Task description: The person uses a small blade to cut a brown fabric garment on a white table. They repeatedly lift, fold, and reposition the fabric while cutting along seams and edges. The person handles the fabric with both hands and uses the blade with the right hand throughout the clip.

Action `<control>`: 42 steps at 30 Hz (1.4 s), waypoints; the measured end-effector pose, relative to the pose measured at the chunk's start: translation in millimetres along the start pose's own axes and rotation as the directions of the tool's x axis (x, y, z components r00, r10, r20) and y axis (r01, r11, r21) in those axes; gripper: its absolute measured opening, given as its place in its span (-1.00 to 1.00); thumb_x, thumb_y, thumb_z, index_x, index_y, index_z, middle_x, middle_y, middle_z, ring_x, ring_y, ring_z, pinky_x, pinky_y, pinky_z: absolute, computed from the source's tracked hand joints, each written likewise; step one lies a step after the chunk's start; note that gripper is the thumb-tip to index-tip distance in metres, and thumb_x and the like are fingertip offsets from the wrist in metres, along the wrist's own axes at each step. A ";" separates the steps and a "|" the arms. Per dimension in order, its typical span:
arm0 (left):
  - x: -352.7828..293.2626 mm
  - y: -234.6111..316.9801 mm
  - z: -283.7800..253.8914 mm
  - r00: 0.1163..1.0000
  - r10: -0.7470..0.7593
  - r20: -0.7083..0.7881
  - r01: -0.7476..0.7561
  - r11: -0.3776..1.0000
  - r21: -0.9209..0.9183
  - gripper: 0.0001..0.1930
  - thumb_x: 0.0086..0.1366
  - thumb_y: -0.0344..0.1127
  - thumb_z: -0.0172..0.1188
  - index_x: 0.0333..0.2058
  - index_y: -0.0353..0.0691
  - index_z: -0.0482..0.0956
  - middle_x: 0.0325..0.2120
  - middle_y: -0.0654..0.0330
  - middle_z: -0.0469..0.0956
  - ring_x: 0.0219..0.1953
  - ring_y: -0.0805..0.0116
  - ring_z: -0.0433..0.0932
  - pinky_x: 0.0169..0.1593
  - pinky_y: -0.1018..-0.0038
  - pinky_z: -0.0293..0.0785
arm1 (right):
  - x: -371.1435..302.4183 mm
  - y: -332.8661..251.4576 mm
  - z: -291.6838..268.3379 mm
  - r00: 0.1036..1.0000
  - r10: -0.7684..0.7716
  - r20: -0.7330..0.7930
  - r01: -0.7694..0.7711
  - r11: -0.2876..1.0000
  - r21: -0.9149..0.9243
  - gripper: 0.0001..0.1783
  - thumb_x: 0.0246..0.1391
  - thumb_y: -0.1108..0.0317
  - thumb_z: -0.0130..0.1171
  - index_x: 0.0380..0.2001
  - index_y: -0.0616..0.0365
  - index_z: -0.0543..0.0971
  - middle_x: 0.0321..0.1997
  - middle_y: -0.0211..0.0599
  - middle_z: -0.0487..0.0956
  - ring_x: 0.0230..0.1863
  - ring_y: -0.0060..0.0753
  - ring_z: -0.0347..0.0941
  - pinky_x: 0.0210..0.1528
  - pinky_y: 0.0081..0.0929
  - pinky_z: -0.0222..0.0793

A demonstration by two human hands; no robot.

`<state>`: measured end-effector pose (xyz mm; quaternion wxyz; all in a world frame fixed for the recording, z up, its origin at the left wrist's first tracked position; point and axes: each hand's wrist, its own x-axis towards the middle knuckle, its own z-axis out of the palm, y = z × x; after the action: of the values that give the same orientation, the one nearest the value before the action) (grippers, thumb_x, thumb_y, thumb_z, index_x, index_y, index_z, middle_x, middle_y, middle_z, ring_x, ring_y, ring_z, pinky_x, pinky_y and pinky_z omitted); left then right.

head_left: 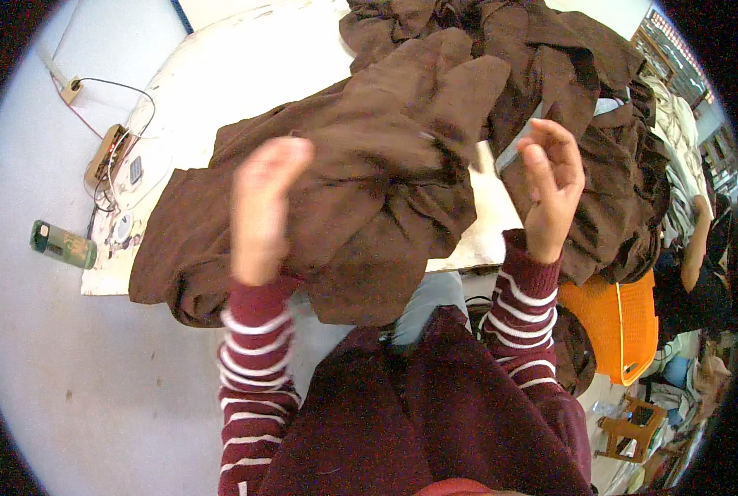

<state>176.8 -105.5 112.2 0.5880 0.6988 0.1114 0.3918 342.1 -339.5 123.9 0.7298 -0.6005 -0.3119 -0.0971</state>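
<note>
A large brown cloth [369,157] lies in loose folds over the near part of the pale table and hangs past its front edge. My left hand [263,211] is above its left part, too smeared by motion to make out the fingers. Over the gap beside a second heap of brown cloth [617,190], my right hand [553,186] is raised, its fingers loosely bent and apart with nothing between them. A light grey-blue strip [519,142] shows among the folds near its fingertips.
At the table's left edge are a green bottle [63,244], a power strip [107,157] with cables and a small dark device [136,169]. An orange basket [621,331] stands below right, near a wooden stool [633,428]. Another person's arm [698,244] shows at far right.
</note>
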 end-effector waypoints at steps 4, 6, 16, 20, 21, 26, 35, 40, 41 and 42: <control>8.8 9.3 -120.5 0.987 0.072 -0.142 0.000 0.892 0.451 -0.66 0.27 -0.27 0.20 -0.15 -0.49 0.56 -0.28 0.21 0.58 -0.21 0.50 0.46 -0.05 0.56 0.36 | 14.0 29.5 -43.4 0.991 -0.115 -0.063 0.093 0.955 -0.281 -0.71 0.01 0.39 0.29 -0.19 0.25 0.56 -0.28 -0.45 0.53 -0.24 -0.62 0.40 -0.07 -0.62 0.29; 2.7 -3.5 -167.2 0.958 0.061 -0.279 0.142 0.745 0.652 -0.64 0.28 -0.27 0.18 -0.08 -0.47 0.53 -0.17 0.09 0.58 -0.09 0.35 0.48 0.07 0.46 0.32 | 12.7 46.0 -59.7 0.997 -0.059 -0.052 0.033 0.914 -0.404 -0.72 0.00 0.39 0.30 -0.20 0.25 0.56 -0.30 -0.44 0.54 -0.23 -0.61 0.40 -0.06 -0.61 0.30; -34.2 -39.4 -66.1 0.924 0.251 0.287 -0.364 0.354 0.861 -0.21 -0.01 -0.02 0.36 0.21 0.01 0.27 0.24 0.15 0.19 0.30 0.04 0.08 0.32 -0.10 -0.19 | 32.2 113.9 -23.4 0.931 -0.107 0.348 0.259 0.866 -0.428 -0.33 -0.23 0.56 0.17 0.10 0.05 0.46 0.24 -0.19 0.39 0.29 -0.24 0.26 0.33 -0.41 0.10; -17.8 -45.5 -68.9 0.929 0.123 0.349 -0.370 0.325 0.870 -0.33 0.01 -0.14 0.36 0.15 -0.01 0.37 0.16 0.14 0.29 0.23 0.09 0.23 0.31 0.04 -0.02 | 50.1 121.6 6.7 0.895 -0.001 0.447 0.292 0.757 -0.585 -0.48 -0.11 0.51 0.25 0.02 0.04 0.52 0.29 -0.22 0.34 0.25 -0.27 0.31 0.17 -0.37 0.30; -17.0 -47.7 -74.7 0.942 0.032 0.334 -0.325 0.337 0.884 -0.35 0.02 -0.16 0.36 0.13 -0.01 0.39 0.15 0.14 0.31 0.21 0.10 0.26 0.30 0.08 0.02 | 59.7 118.8 13.3 0.908 -0.107 0.404 0.324 0.791 -0.518 -0.65 -0.05 0.44 0.24 -0.11 0.07 0.56 0.12 -0.23 0.47 0.12 -0.28 0.42 0.12 -0.39 0.33; -27.7 -56.6 -96.6 0.945 0.228 0.234 -0.327 0.645 0.690 -0.43 0.08 -0.25 0.30 0.10 -0.15 0.41 0.10 0.08 0.38 0.18 0.07 0.31 0.25 0.24 0.18 | 94.5 70.2 -0.2 0.992 0.011 0.129 0.005 0.993 -0.122 -0.76 0.23 0.25 0.10 -0.37 0.20 0.57 -0.38 -0.34 0.64 -0.28 -0.57 0.50 -0.04 -0.53 0.37; -55.4 -43.2 -117.5 0.832 0.533 -0.153 -0.289 0.652 0.701 -0.64 0.02 -0.64 -0.01 -0.15 -0.29 0.50 -0.14 0.10 0.51 -0.06 0.20 0.49 0.07 0.32 0.36 | 48.3 88.4 13.2 0.797 0.001 0.604 0.448 0.670 -0.592 -0.38 -0.23 0.63 0.19 0.02 0.02 0.49 0.18 -0.22 0.40 0.20 -0.19 0.34 0.06 -0.41 0.37; -62.3 -56.0 -99.0 0.888 0.361 0.286 -0.417 0.366 0.832 -0.47 -0.09 -0.58 0.07 -0.06 -0.05 0.49 0.01 0.21 0.40 0.13 0.10 0.31 0.21 0.18 0.19 | 55.4 124.5 12.0 0.849 -0.094 0.520 0.440 0.670 -0.598 -0.51 -0.21 0.58 0.21 -0.13 -0.10 0.57 0.13 -0.34 0.47 0.14 -0.08 0.40 0.10 -0.32 0.37; -61.5 -57.1 -96.8 0.885 0.363 0.290 -0.418 0.349 0.839 -0.46 -0.08 -0.58 0.07 -0.04 -0.03 0.48 0.01 0.22 0.39 0.14 0.10 0.30 0.22 0.17 0.19 | 60.8 124.5 9.7 0.836 -0.121 0.535 0.459 0.689 -0.561 -0.58 -0.21 0.58 0.22 -0.18 -0.01 0.58 0.09 -0.30 0.51 0.12 -0.11 0.42 0.10 -0.35 0.36; -60.7 -57.3 -95.6 0.887 0.360 0.289 -0.411 0.331 0.849 -0.45 -0.07 -0.58 0.07 -0.03 -0.02 0.48 0.02 0.22 0.38 0.15 0.10 0.29 0.23 0.17 0.18 | 64.7 122.4 9.0 0.841 -0.072 0.536 0.418 0.716 -0.560 -0.59 -0.20 0.57 0.22 -0.18 0.02 0.58 0.09 -0.28 0.51 0.12 -0.13 0.43 0.10 -0.36 0.36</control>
<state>88.9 -56.4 35.0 0.0206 0.9159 0.1182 0.3830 453.1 -284.2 61.8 0.3506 -0.7737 -0.5063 -0.1483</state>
